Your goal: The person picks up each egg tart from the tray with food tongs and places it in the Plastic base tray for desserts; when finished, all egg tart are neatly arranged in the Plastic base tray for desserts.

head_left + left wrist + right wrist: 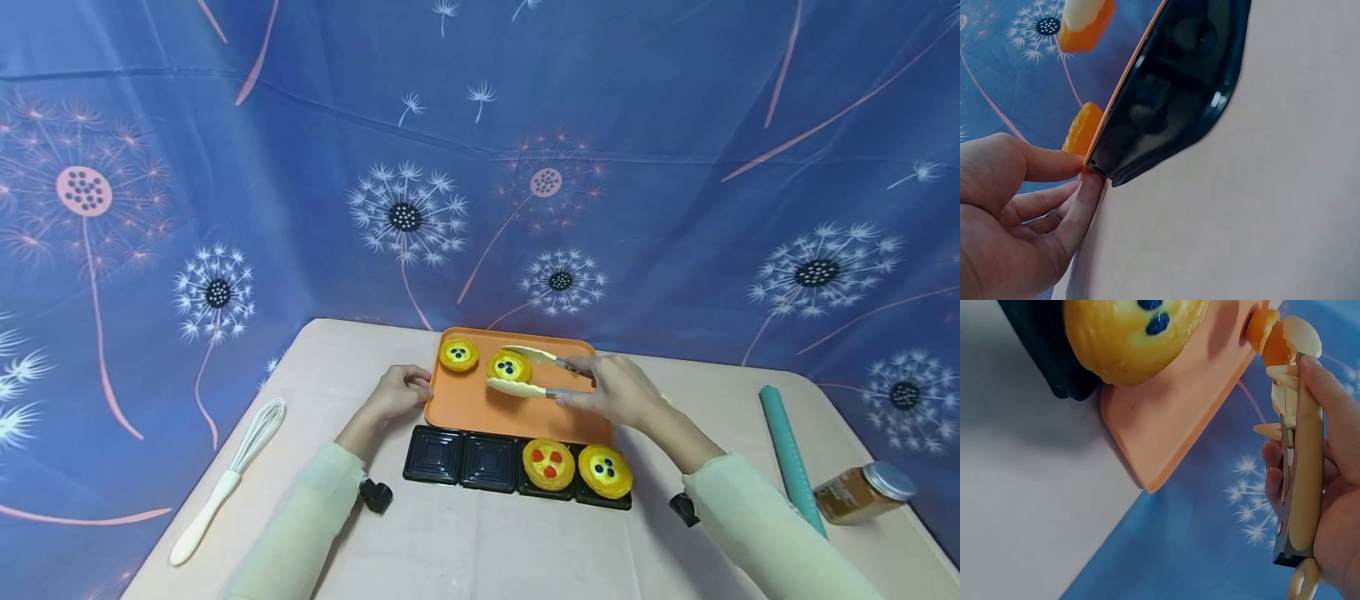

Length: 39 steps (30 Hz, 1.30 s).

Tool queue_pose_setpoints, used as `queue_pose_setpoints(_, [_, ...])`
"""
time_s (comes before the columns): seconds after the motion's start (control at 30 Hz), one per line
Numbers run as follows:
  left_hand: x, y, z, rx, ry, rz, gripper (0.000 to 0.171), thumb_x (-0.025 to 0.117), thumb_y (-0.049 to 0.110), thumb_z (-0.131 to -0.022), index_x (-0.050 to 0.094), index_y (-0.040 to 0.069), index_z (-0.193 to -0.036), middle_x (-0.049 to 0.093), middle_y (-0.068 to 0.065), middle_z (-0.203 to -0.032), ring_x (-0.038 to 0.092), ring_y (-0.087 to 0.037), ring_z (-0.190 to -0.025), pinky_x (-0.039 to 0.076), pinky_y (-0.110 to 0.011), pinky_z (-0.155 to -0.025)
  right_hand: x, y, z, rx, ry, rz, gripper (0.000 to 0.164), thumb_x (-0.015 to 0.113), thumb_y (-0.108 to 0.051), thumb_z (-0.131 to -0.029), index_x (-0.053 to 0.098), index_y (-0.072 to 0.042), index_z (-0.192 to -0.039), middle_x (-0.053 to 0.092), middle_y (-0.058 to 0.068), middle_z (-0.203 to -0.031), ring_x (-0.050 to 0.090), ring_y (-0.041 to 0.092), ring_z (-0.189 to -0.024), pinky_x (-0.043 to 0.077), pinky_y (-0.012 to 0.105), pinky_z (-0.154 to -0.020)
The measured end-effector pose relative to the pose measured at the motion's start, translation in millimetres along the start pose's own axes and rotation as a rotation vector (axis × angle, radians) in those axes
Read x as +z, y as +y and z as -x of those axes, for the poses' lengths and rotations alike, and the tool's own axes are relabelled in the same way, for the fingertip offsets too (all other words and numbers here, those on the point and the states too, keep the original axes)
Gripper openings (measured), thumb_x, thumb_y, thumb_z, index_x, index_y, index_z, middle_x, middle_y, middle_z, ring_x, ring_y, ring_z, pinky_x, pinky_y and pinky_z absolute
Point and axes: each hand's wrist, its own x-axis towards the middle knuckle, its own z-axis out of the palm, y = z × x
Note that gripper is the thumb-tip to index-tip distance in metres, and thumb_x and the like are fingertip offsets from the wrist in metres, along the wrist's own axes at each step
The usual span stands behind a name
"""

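Note:
My left hand pinches the left edge of an orange tray, thumb on top and fingers beneath. In my right hand is a pair of tongs with cream tips and metal handles. Their tips close on either side of a blueberry egg tart. In the left wrist view a gap shows between this tart and the tray. Another blueberry tart rests at the tray's far left corner.
Along the tray's front lies a black compartment box; its two right compartments hold a strawberry tart and a blueberry tart. A whisk lies left. On the right are a teal stick and a brown jar.

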Motion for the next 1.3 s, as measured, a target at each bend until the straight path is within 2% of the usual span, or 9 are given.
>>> queue_pose_setpoints(0.13, [-1.1,-1.5,-0.4,0.014,-0.006,0.006,0.030,0.065,-0.002,-0.078,0.061,-0.006,-0.107,0.062,-0.010,-0.088,0.058,-0.013,-0.069,0.051,-0.024,-0.064,-4,-10,12,-0.056,-0.009,0.000,0.063,0.075,-0.047,-0.074,0.063,-0.007,-0.122,0.070,0.008,-0.106,0.051,0.009,-0.062,0.041,0.025,-0.052])
queue_pose_setpoints(0.33, [0.5,-2.3,-1.7,0.023,-0.013,0.019,0.030,0.065,-0.003,-0.078,0.061,-0.007,-0.107,0.061,-0.010,-0.087,0.057,-0.013,-0.068,0.051,-0.024,-0.063,-6,-25,28,-0.127,-0.025,-0.003,0.063,0.073,-0.049,-0.076,0.063,-0.010,-0.123,0.069,0.004,-0.110,0.063,0.009,-0.077,0.051,0.026,-0.064])
queue_pose_setpoints(0.43, [1.4,-2.0,-2.0,0.025,-0.015,0.022,0.030,0.065,-0.003,-0.078,0.061,-0.007,-0.107,0.061,-0.011,-0.087,0.058,-0.013,-0.068,0.051,-0.024,-0.064,-5,-29,35,-0.149,-0.037,-0.012,0.064,0.071,-0.053,-0.075,0.063,-0.011,-0.123,0.069,0.002,-0.111,0.058,0.005,-0.072,0.049,0.022,-0.060])
queue_pose_setpoints(0.53, [1.0,-2.0,-2.0,0.029,-0.011,0.012,0.029,0.065,-0.003,-0.078,0.061,-0.007,-0.107,0.062,-0.011,-0.087,0.058,-0.013,-0.069,0.051,-0.025,-0.064,-1,-32,41,-0.161,-0.050,-0.020,0.065,0.070,-0.055,-0.075,0.063,-0.013,-0.123,0.068,0.001,-0.112,0.049,0.003,-0.063,0.041,0.018,-0.053])
queue_pose_setpoints(0.6, [0.1,-2.3,-1.4,0.025,-0.002,0.001,0.029,0.065,-0.003,-0.077,0.061,-0.006,-0.106,0.062,-0.011,-0.087,0.058,-0.013,-0.069,0.051,-0.024,-0.063,3,-33,45,-0.167,-0.053,-0.024,0.064,0.071,-0.055,-0.074,0.063,-0.014,-0.123,0.068,0.000,-0.112,0.048,0.003,-0.062,0.041,0.018,-0.052])
queue_pose_setpoints(0.73, [-0.6,-1.9,-0.5,0.020,0.004,-0.017,0.029,0.066,-0.003,-0.077,0.061,-0.005,-0.106,0.062,-0.010,-0.088,0.057,-0.013,-0.071,0.050,-0.023,-0.062,10,-36,52,-0.170,-0.046,-0.014,0.062,0.074,-0.052,-0.073,0.064,-0.014,-0.121,0.068,-0.001,-0.113,0.062,0.010,-0.079,0.050,0.025,-0.062])
queue_pose_setpoints(0.83, [-0.1,-0.7,0.0,0.021,-0.005,-0.021,0.030,0.066,-0.003,-0.077,0.061,-0.005,-0.107,0.062,-0.011,-0.090,0.058,-0.014,-0.072,0.051,-0.024,-0.063,12,-38,56,-0.168,-0.044,-0.002,0.061,0.075,-0.050,-0.072,0.065,-0.014,-0.120,0.067,-0.002,-0.114,0.065,0.015,-0.095,0.054,0.033,-0.073])
queue_pose_setpoints(1.03, [0.1,-0.3,0.8,0.011,-0.003,-0.022,0.029,0.066,-0.002,-0.078,0.062,-0.004,-0.107,0.062,-0.010,-0.090,0.058,-0.014,-0.072,0.050,-0.024,-0.063,13,-42,61,-0.170,-0.077,0.011,0.061,0.072,-0.052,-0.075,0.063,-0.016,-0.123,0.067,-0.003,-0.116,0.064,0.015,-0.098,0.053,0.037,-0.078])
queue_pose_setpoints(1.3, [-0.2,-0.9,-0.9,0.022,-0.006,-0.035,0.031,0.066,-0.002,-0.077,0.061,-0.004,-0.108,0.062,-0.011,-0.091,0.058,-0.014,-0.074,0.050,-0.023,-0.065,17,-42,63,-0.189,-0.075,-0.016,0.062,0.074,-0.051,-0.074,0.063,-0.016,-0.123,0.069,-0.002,-0.109,0.065,0.012,-0.093,0.052,0.031,-0.071])
